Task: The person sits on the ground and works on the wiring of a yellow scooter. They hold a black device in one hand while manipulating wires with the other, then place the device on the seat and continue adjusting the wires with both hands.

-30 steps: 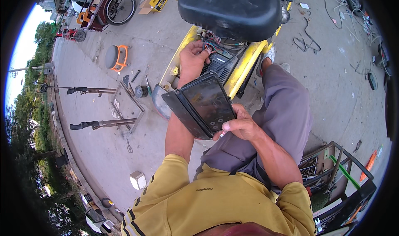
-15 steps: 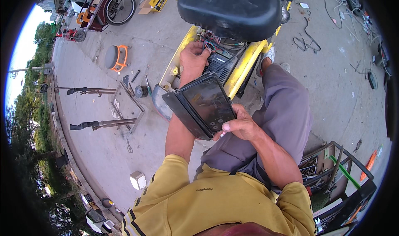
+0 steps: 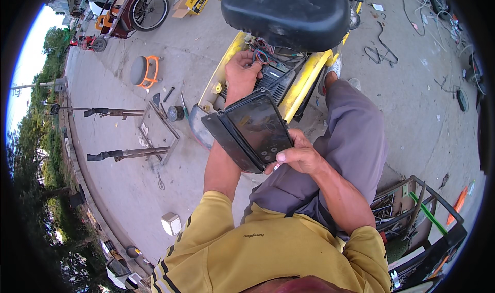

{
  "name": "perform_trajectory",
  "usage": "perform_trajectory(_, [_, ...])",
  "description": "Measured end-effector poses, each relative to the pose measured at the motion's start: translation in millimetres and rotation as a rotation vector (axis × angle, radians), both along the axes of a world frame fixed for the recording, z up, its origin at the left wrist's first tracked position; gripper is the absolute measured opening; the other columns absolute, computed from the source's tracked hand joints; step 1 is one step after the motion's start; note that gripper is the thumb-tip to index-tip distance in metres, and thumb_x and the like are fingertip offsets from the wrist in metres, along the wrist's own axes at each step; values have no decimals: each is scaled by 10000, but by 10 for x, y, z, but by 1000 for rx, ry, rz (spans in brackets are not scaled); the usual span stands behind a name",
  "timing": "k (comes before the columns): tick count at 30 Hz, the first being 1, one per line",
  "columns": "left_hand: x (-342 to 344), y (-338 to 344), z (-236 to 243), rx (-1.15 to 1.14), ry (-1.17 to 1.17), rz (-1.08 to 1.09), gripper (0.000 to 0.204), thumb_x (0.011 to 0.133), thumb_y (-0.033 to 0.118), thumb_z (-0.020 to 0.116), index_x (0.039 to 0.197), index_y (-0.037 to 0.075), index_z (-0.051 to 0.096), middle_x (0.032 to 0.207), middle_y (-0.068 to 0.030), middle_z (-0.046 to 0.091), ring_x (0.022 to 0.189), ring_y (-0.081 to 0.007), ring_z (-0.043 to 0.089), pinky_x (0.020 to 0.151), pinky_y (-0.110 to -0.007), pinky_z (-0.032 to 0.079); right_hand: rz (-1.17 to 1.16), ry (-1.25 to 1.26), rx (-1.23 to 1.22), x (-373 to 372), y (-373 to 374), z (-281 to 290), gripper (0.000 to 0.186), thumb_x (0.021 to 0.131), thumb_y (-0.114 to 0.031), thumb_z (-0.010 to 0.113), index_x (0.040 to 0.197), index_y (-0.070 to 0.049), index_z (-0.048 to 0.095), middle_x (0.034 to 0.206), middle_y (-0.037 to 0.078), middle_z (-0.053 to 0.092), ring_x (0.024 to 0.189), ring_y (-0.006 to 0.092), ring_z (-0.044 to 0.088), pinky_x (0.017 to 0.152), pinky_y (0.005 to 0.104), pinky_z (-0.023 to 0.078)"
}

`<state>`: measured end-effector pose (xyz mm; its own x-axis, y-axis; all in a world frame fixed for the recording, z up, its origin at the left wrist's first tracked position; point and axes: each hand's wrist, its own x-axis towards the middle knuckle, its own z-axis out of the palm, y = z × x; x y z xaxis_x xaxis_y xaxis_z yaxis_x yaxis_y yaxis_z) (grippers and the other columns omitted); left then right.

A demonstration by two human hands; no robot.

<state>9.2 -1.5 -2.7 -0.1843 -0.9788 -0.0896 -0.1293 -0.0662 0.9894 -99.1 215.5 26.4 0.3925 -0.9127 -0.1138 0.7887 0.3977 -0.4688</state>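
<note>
My right hand (image 3: pixel 301 154) grips a smartphone in an open black flip case (image 3: pixel 253 130), its dark screen facing up. A small white and reddish stick (image 3: pixel 277 166) pokes out by the right fingers; its kind is unclear. My left hand (image 3: pixel 241 72) reaches past the phone into the open body of a yellow scooter (image 3: pixel 307 84). Its bent fingers pinch at a bundle of coloured wires (image 3: pixel 262 57); the fingertips are partly hidden. Beside the wires sits a finned dark box (image 3: pixel 276 79). The black seat (image 3: pixel 286 14) stands over the compartment's far end.
To the left are an orange-legged stool (image 3: pixel 145 72), a metal frame (image 3: pixel 160 133), a roll of black tape (image 3: pixel 176 113) and hand tools. A cart of tools (image 3: pixel 399 210) stands at the lower right. Loose cables (image 3: pixel 381 48) lie on the right-hand ground.
My left hand has shifted very slightly at the wires. The phone and my right hand stay in place.
</note>
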Motion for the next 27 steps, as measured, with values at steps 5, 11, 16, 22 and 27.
perform_trajectory(5, [8, 21, 73, 63, -15, -17, 258, 849, -6, 730, 1082, -53, 631, 834, -64, 687, 570, -79, 574, 460, -206, 391, 1, -8, -4, 0, 6, -40, 649, 735, -84, 686, 1322, 127, 505, 1104, 219, 690, 892, 299, 723, 725, 475, 634])
perform_trajectory(11, [4, 48, 100, 26, -43, -11, 256, 855, 27, 741, 1076, -44, 634, 835, -55, 689, 564, -74, 572, 454, -207, 384, -1, -17, -19, -18, 7, 23, 543, 764, -83, 670, 1273, 88, 594, 1082, 143, 703, 939, 236, 702, 729, 412, 629])
perform_trajectory(16, [15, 38, 92, 31, -54, -16, 255, 854, 14, 731, 1075, -61, 629, 823, -68, 687, 563, -86, 576, 472, -224, 415, -5, -8, -9, -11, 6, 11, 608, 741, -90, 680, 1297, 114, 542, 1097, 193, 694, 907, 276, 715, 729, 452, 630])
perform_trajectory(22, [-7, 38, 80, 29, -27, 5, 264, 855, -24, 703, 1099, -87, 622, 849, -98, 694, 573, -99, 591, 492, -230, 448, 0, 7, -4, -11, -1, 6, 646, 730, -97, 683, 1311, 127, 514, 1100, 216, 689, 876, 299, 719, 731, 477, 630])
perform_trajectory(27, [-20, 25, 37, 16, -34, 14, 270, 857, 10, 723, 1098, -63, 624, 829, -70, 700, 562, -83, 586, 457, -208, 402, 0, 8, 1, -5, -4, 1, 651, 729, -95, 684, 1319, 119, 510, 1104, 215, 686, 873, 297, 717, 729, 485, 630])
